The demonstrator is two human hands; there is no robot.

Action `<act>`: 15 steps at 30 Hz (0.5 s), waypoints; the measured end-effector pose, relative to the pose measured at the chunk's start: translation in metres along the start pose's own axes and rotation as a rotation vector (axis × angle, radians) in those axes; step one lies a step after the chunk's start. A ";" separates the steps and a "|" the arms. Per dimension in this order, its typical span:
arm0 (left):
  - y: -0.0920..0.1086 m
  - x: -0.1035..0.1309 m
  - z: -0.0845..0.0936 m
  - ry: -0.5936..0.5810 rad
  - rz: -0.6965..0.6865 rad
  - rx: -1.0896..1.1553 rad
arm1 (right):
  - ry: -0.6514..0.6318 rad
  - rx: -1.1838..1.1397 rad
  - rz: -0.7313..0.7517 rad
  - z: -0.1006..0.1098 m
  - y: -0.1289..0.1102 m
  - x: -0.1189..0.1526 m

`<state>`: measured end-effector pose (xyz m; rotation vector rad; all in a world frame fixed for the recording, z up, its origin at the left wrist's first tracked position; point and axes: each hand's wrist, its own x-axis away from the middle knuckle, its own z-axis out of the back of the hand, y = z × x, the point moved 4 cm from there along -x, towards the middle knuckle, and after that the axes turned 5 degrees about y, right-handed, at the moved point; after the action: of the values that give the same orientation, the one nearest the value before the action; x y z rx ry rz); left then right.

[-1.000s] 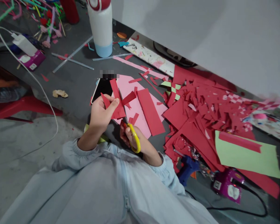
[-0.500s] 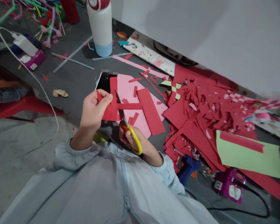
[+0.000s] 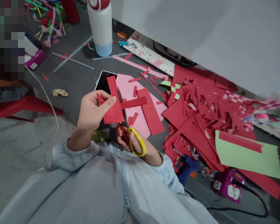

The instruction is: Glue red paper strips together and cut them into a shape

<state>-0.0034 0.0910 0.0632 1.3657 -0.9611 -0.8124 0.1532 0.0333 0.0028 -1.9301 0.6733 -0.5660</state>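
Two hands work one thin red paper piece (image 3: pixel 113 109): left hand (image 3: pixel 92 109) pinches its left edge, right hand (image 3: pixel 133 141) closed through the scissors (image 3: pixel 128 124) just right of that pinch; light, floppy, so hold close beside the blades

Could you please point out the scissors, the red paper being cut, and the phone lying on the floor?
scissors (image 3: pixel 137 142): head view, on the yellow handle loop in the right hand.
red paper (image 3: pixel 114 112): head view, on the wide lower part beside the left thumb.
phone (image 3: pixel 103 84): head view, on the dark screen.
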 end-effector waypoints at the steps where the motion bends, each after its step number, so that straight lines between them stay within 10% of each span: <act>1: 0.000 0.001 0.000 0.010 -0.004 -0.002 | -0.007 -0.012 0.006 -0.001 0.000 0.000; 15: 0.010 0.009 0.002 0.081 -0.161 -0.107 | -0.042 0.109 0.047 0.001 -0.003 0.002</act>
<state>-0.0020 0.0828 0.0739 1.3847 -0.7413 -0.9093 0.1563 0.0338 0.0048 -1.8154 0.6460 -0.5207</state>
